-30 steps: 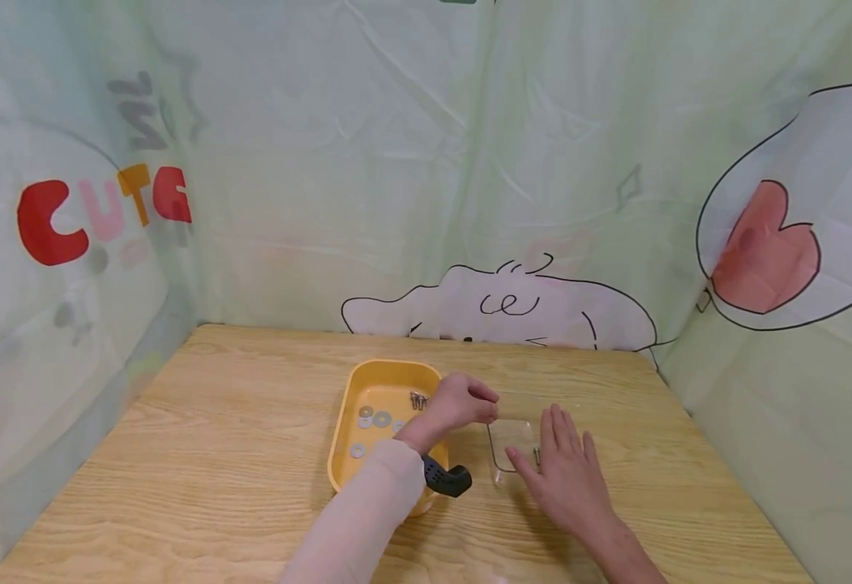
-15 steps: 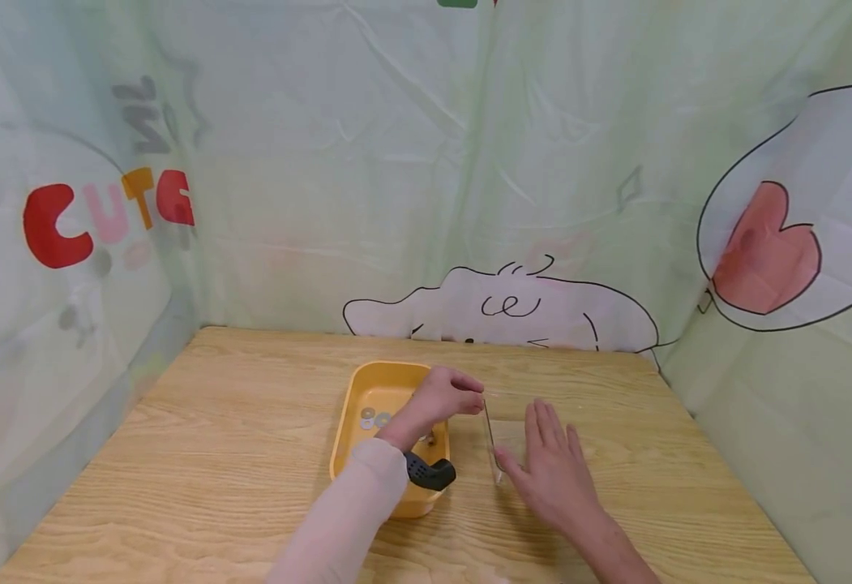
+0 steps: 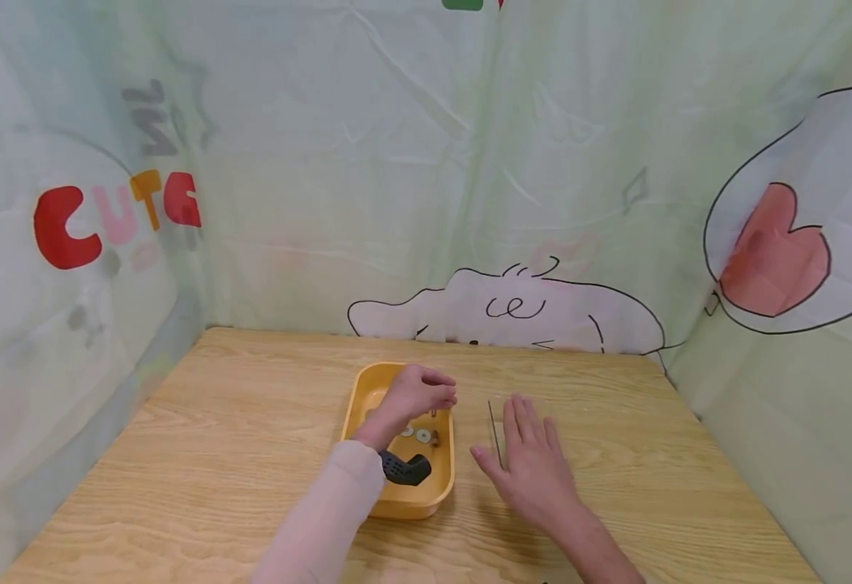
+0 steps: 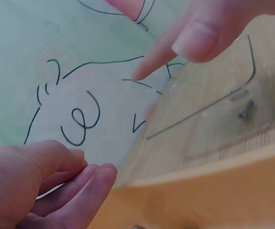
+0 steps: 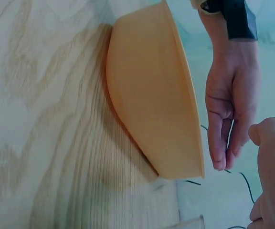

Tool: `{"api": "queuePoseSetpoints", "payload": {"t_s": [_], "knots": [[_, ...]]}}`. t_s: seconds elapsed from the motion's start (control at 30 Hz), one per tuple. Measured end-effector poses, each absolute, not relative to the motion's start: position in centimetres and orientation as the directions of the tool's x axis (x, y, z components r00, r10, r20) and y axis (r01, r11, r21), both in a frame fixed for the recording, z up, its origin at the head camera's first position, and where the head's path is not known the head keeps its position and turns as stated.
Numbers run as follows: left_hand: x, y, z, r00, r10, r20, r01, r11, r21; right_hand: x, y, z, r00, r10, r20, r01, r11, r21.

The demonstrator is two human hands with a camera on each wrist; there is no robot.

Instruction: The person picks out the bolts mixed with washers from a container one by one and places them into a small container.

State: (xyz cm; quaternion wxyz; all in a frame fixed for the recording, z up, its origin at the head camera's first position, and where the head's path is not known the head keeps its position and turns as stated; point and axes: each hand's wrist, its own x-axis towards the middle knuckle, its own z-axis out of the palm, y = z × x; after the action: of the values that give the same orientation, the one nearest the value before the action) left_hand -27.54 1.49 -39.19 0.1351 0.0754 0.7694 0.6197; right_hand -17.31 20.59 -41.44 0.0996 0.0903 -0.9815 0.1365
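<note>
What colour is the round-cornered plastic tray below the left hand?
Yellow-orange; the round-cornered plastic tray shows best in the head view.

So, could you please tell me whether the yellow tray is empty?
The yellow tray is not empty: the head view shows washers lying inside, though the left hand hides some of the interior.
</note>
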Motion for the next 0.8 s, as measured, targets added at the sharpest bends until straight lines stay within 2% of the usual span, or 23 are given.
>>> {"api": "queuePoseSetpoints", "payload": {"t_s": [0.17, 0.37, 0.57, 0.8], "knots": [[-27.7, 0.8, -39.7, -0.955, 0.280, -0.099, -0.047, 0.187, 0.981, -17.2, 19.7, -41.7, -0.953, -0.181, 0.242, -0.240, 0.940, -0.243], [-27.7, 0.1, -40.5, -0.959, 0.260, -0.114, -0.067, 0.185, 0.980, -16.9, 18.5, -42.1, -0.956, -0.201, 0.211, -0.251, 0.936, -0.245], [-27.4, -0.3, -40.8, -0.957, 0.246, -0.152, -0.097, 0.219, 0.971, -16.8, 17.5, -42.3, -0.958, -0.232, 0.170, -0.269, 0.931, -0.245], [-26.8, -0.2, -41.1, -0.949, 0.243, -0.203, -0.118, 0.323, 0.939, -16.2, 16.4, -42.6, -0.951, -0.258, 0.172, -0.293, 0.929, -0.228]]}}
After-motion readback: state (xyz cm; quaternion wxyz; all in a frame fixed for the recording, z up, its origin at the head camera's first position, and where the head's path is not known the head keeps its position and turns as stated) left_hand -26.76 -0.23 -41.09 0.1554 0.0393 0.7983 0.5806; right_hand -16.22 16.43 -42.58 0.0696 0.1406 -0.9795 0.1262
